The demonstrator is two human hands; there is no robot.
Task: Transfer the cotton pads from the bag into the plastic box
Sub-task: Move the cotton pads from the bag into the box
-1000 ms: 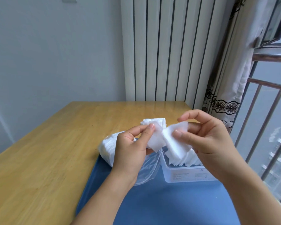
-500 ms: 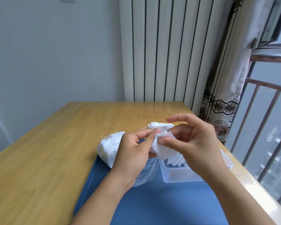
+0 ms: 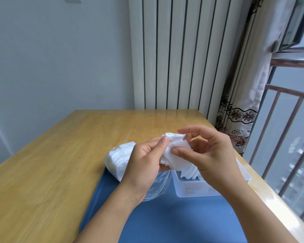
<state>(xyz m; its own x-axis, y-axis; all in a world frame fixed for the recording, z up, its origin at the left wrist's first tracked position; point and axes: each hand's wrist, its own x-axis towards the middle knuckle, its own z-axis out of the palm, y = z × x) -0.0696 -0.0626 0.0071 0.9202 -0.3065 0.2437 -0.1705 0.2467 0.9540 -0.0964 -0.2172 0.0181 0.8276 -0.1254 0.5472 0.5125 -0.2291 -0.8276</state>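
Observation:
A clear plastic bag (image 3: 118, 160) full of white cotton pads lies on its side on the blue mat, its open mouth hanging loose under my left wrist. My left hand (image 3: 144, 165) holds a small stack of cotton pads (image 3: 174, 151) between thumb and fingers above the bag. My right hand (image 3: 207, 153) pinches the same stack from the right, thumb on the front pad, index finger arched over the top. Below my right hand stands the clear plastic box (image 3: 197, 188), with several pads standing on edge inside; my hand hides most of it.
The blue mat (image 3: 174, 220) covers the near right part of the wooden table (image 3: 60, 163). A white radiator (image 3: 174, 53) stands behind the table. A curtain (image 3: 242, 95) and a window railing (image 3: 288, 130) run along the right edge.
My hands have come closer together around the stack, and the pad my right hand held out to the right a second ago is back against it. The view has shifted slightly.

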